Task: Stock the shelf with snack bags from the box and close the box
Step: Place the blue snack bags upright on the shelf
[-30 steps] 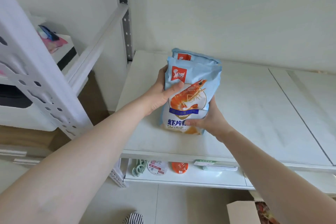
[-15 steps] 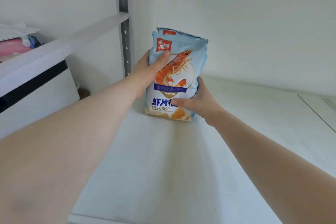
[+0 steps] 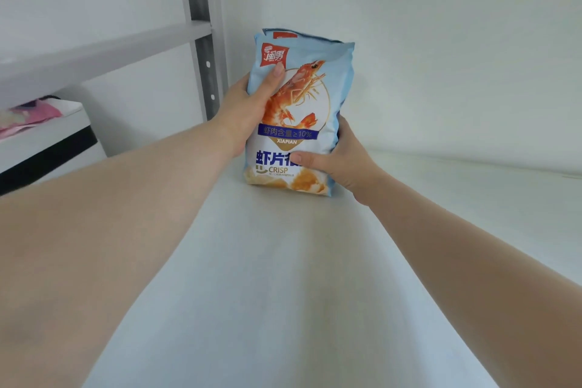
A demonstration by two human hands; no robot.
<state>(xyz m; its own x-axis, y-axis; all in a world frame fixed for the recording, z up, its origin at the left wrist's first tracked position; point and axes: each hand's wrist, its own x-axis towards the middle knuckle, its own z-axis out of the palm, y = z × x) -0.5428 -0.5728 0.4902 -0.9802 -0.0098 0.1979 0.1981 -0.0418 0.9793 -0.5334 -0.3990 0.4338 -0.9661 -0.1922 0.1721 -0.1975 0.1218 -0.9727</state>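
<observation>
Blue shrimp-crisp bag (image 3: 302, 110) upright on white shelf (image 3: 283, 277), near back-left corner post (image 3: 201, 41); second bag (image 3: 285, 35) just behind. Left hand (image 3: 248, 104) grips upper left edge, thumb across front. Right hand (image 3: 341, 161) grips lower right corner.

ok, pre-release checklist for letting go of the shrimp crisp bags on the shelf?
1. Left hand grips the front bag at its upper left edge, thumb across the front: ok.
2. Right hand grips the lower right corner, thumb on the front: ok.
3. Bags upright, print facing out: ok.
4. Bottom edge resting on the shelf: looks seated, but contact is not clear: cannot tell.
5. Second bag behind the front one, only its top showing; whether it is aligned and supported: cannot tell.
6. Gap to the back wall, enough to lean the bags: cannot tell.
</observation>
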